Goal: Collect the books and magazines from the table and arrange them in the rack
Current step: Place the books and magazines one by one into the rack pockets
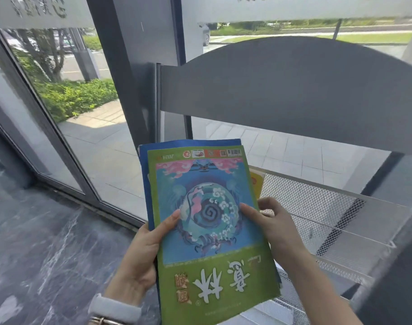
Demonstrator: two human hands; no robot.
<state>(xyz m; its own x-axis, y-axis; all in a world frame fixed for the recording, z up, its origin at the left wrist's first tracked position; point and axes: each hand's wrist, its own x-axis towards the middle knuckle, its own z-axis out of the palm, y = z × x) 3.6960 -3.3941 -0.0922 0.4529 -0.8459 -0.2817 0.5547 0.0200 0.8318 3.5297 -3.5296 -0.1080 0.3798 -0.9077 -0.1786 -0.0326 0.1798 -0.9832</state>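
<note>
I hold a small stack of magazines in front of me with both hands. The top one is a green magazine (212, 231) with a blue globe picture, upside down to me. Under it lies a blue magazine (144, 174), showing along the left and top edges. My left hand (144, 256) grips the stack's left edge, thumb on the cover. My right hand (268, 221) grips the right edge, thumb on the cover and fingers behind. The rack (317, 191), white wire mesh with tiers, stands just right of the stack. A yellow magazine (257, 184) peeks out in its upper tier.
A grey curved panel (282, 90) tops the rack. Behind it are glass walls with dark frames (130, 78) and a paved outdoor area. Dark marble floor (48, 242) spreads to the left. A dark post (402, 266) crosses the right edge.
</note>
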